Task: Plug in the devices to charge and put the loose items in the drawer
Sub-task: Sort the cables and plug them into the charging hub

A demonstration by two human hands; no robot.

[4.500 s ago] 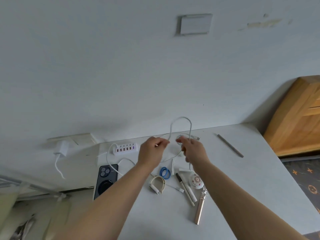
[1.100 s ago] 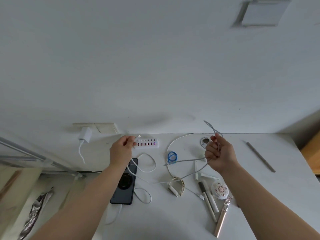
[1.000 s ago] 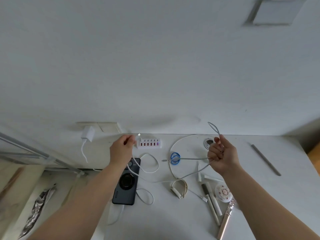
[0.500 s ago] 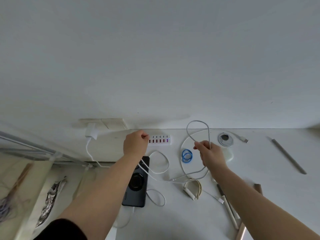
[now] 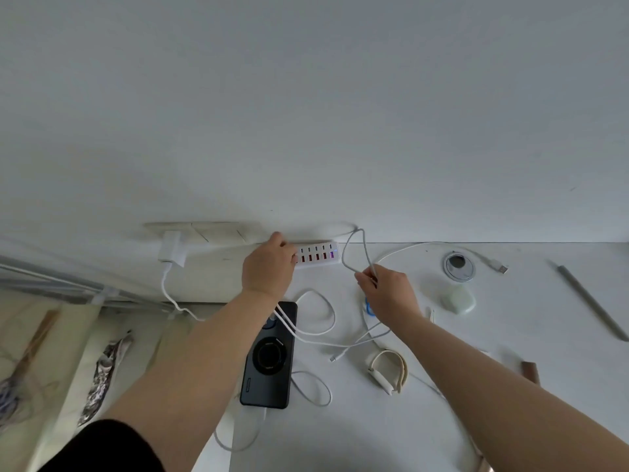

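hands (image 5: 269, 267) (image 5: 388, 294) over white desk (image 5: 510, 386), wall (image 5: 306, 97) behind, grip unclear.

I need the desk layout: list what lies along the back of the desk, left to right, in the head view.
Wall adapter → left hand → charging hub → right hand → round silver disc → USB plug → grey stylus.

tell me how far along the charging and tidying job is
Done: the phone has a cable at its bottom edge. In hand: left hand at the charging hub, right hand holding a grey cable. Left: wristband, blue bands and earbud case lie loose.
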